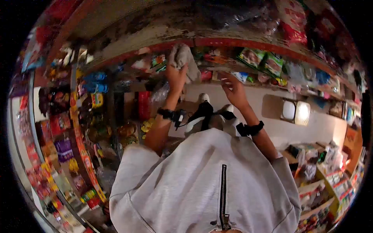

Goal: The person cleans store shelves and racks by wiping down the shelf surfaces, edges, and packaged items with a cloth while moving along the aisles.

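A crumpled grey-beige cloth (181, 57) is gripped in my left hand (177, 77), raised against the red-edged front of a shelf (155, 48). One end of the cloth hangs down past my fingers. My right hand (234, 90) is to the right of it, just below the shelf edge, holding nothing, with its fingers apart and slightly bent. Close to my right hand are a blue-and-white packet (241, 76) and green packets (251, 57) on the lower shelf. Black bands circle both wrists.
Shelves packed with colourful snack packets (60, 124) run down the left side. A lit white lamp-like object (301, 112) is at the right, above the pale floor (272, 134). Boxes and bags (309, 153) crowd the lower right. My shoes (204, 98) show below my hands.
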Tool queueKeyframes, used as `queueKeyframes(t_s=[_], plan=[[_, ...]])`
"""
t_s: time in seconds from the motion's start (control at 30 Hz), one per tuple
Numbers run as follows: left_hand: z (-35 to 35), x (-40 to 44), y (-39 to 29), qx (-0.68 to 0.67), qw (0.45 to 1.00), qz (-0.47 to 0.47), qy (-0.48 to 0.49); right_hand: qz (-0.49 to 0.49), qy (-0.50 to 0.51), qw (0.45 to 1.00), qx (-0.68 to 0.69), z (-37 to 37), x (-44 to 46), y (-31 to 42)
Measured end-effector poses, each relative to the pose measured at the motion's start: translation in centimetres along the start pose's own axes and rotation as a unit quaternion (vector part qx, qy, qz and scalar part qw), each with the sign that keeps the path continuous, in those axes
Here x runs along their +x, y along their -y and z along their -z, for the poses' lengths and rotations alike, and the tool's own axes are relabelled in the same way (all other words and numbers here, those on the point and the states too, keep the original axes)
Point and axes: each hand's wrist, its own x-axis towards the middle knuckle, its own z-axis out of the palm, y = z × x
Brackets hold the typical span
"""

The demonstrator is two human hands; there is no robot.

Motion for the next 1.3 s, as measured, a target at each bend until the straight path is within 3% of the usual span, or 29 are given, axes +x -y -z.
queueKeyframes(t_s=[0.07, 0.1, 0.2, 0.23, 0.33, 0.4, 0.47, 0.5, 0.53, 0.57, 0.63, 0.77, 0.83, 0.87, 0.93, 0.97, 1.03, 1.1, 1.17, 1.3], plan=[[0.9, 1.9, -2.8, 0.126, 0.977, -0.169, -0.039, -0.066, 0.018, 0.993, -0.091, 0.2, -0.1, -0.7], [0.9, 2.3, -3.3, 0.134, 0.975, -0.167, -0.052, -0.017, 0.005, 0.998, -0.058, -0.2, -0.3, -1.3], [-0.5, 4.2, -3.6, 0.353, 0.935, -0.031, -0.022, -0.005, 0.029, 0.999, -0.018, -0.5, -0.7, -0.9], [-0.8, 4.6, -2.1, 0.342, 0.939, -0.027, -0.015, -0.025, 0.012, 0.999, -0.031, -1.3, -0.7, -3.6], [0.7, 4.7, -3.3, 0.361, 0.922, 0.12, 0.076, -0.001, 0.058, 0.996, -0.065, -1.2, -0.1, -5.4], [2.6, 5.0, -0.9, 0.272, 0.962, 0.029, -0.028, 0.016, 0.06, 0.997, -0.049, -1.8, 0.4, -6.4], [4.3, 6.2, 3.5, 0.191, 0.975, -0.025, -0.108, 0.041, 0.027, 0.989, -0.137, -3.1, 1.0, -8.9], [6.6, 7.0, 2.4, 0.233, 0.969, 0.057, -0.061, -0.035, 0.035, 0.998, 0.047, -4.4, 1.9, -4.0], [8.6, 7.6, 2.8, 0.27, 0.953, 0.138, -0.013, -0.032, 0.045, 0.998, 0.043, -5.3, 2.6, -4.0], [10.8, 8.2, 3.8, 0.267, 0.953, 0.145, -0.019, -0.009, 0.059, 0.998, -0.012, -6.0, 3.5, -4.0], [15.0, 9.3, 6.6, 0.23, 0.971, 0.042, -0.057, 0.016, 0.081, 0.994, -0.07, -8.0, 5.2, -3.9], [21.8, 11.2, 9.5, 0.232, 0.962, 0.043, -0.134, 0.115, 0.086, 0.968, -0.204, -12.9, 8.2, -3.0], [25.1, 12.4, 13.2, 0.107, 0.982, 0.007, -0.155, -0.035, 0.094, 0.979, -0.177, -15.0, 9.1, -2.1], [26.7, 13.1, 15.1, 0.105, 0.982, 0.011, -0.158, -0.034, 0.099, 0.978, -0.18, -15.9, 9.3, -2.1], [30.2, 15.1, 17.9, 0.171, 0.946, -0.116, -0.25, -0.024, 0.09, 0.986, -0.137, -17.3, 10.1, -3.4], [31.6, 15.4, 18.2, 0.169, 0.946, -0.114, -0.253, -0.023, 0.091, 0.986, -0.14, -17.6, 10.5, -4.1], [35.5, 15.6, 15.6, 0.148, 0.964, 0.048, -0.218, -0.107, 0.081, 0.99, -0.036, -18.2, 11.1, -4.9], [37.9, 17.5, 22.2, 0.194, 0.945, 0.101, -0.243, -0.144, 0.082, 0.986, 0.015, -18.4, 11.4, -6.2], [40.6, 18.7, 23.9, 0.24, 0.921, 0.15, -0.269, -0.148, 0.089, 0.984, 0.032, -19.0, 11.9, -5.9], [46.5, 20.4, 23.1, 0.177, 0.918, 0.048, -0.351, -0.14, 0.09, 0.984, -0.058, -19.7, 12.9, -3.9]])
